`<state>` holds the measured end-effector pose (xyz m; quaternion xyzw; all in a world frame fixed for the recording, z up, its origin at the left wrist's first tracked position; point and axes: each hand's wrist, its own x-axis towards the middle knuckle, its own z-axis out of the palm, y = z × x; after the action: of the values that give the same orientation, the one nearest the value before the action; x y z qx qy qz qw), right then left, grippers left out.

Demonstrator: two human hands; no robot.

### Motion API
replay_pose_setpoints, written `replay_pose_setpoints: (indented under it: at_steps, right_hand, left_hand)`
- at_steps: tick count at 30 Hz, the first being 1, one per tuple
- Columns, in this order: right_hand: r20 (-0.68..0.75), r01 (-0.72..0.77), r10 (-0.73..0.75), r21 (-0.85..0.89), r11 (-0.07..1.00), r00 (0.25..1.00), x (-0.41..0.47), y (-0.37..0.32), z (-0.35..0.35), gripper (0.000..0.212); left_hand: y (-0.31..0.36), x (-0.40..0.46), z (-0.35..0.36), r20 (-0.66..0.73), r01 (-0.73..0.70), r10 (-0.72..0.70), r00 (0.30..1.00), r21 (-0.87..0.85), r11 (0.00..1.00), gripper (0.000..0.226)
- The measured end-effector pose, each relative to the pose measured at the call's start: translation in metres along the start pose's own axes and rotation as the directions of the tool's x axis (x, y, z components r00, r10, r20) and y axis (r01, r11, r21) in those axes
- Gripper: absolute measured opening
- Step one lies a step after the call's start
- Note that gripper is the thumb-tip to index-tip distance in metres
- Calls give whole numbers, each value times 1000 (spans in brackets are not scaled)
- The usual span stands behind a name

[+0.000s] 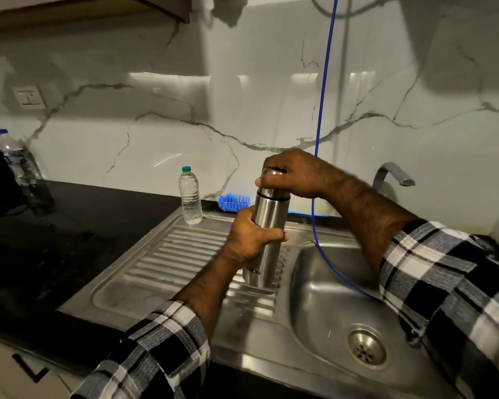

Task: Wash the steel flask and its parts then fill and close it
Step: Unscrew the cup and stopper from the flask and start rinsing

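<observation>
Steel flask (267, 226), a tall brushed-metal cylinder with a dark ring below its cap, is held upright over the ribbed draining board of the stainless steel sink (167, 254), its base just above or on the ridges; which of the two cannot be told. Its long axis runs near vertical, tilted a touch at the top towards the far wall. The left hand (249, 234) is wrapped round the middle of the body, fingers curled behind and thumb laid across the front, so the barrel is braced from the side. The right hand (293, 174) is set on top from the right, fingers curled over and around the rounded steel cap (271, 175), palm above it. So the cap lies directly under the right fingers and the body directly below that, both hands stacked on one axis: a twist about that upright line is what the next move seems to call for. Whether the cap is being loosened or tightened cannot be read. The round-drained basin (343, 286) lies just to the right of the flask, with the bent grey tap (392, 174) behind it and a thin blue hose (323, 96) hanging down into it. A blue bristle bottle brush (232, 201) is lying behind the flask against the marble wall, and a small clear plastic water bottle with a green cap (190, 197) is standing at the board's far corner.
</observation>
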<state>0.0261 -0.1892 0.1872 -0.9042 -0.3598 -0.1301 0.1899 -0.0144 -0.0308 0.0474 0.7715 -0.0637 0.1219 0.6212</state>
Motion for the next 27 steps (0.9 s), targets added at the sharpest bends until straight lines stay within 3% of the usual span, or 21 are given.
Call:
replay_pose_setpoints:
  at_steps: [6,8,11,14,17,19,22,25,27]
  right_hand:
    - [105,-142,188,-342,929,977,4,-23,-9,80]
    - [134,-126,166,-266,956,977,5,-26,-10,65]
    - [264,-48,53,-24,999,963,1,-23,-15,22]
    - [364,-15,-3,46,999,931,-1,-23,-19,39]
    - [304,-149,162,-63,987,939,1,-31,-11,54]
    - [264,-167,194,-122,978,945,4,-33,-6,52]
    - [317,-75,82,-34,997,945,6,-34,-11,32]
    - [375,-25,36,-35,999,926,8,-38,-15,48]
    - [332,-91,115,-87,992,936,13,-40,-9,61]
  left_hand:
    - [4,2,-4,-53,-2,9,999,124,992,46]
    - [4,0,-5,-59,3,4,998,123,992,44]
    - [-3,-6,-9,-78,32,-20,997,150,988,47]
    - [-9,-8,-12,-98,59,-41,994,184,981,58]
    - [-10,-7,-16,-97,63,-45,994,189,980,56]
    - [-7,-6,-18,-98,58,-40,994,195,979,54]
    - [-8,-6,-23,-104,60,-40,994,197,978,56]
    - [-10,-8,-27,-112,61,-39,993,204,977,60]
    - [-11,-7,-29,-115,58,-35,993,202,978,56]
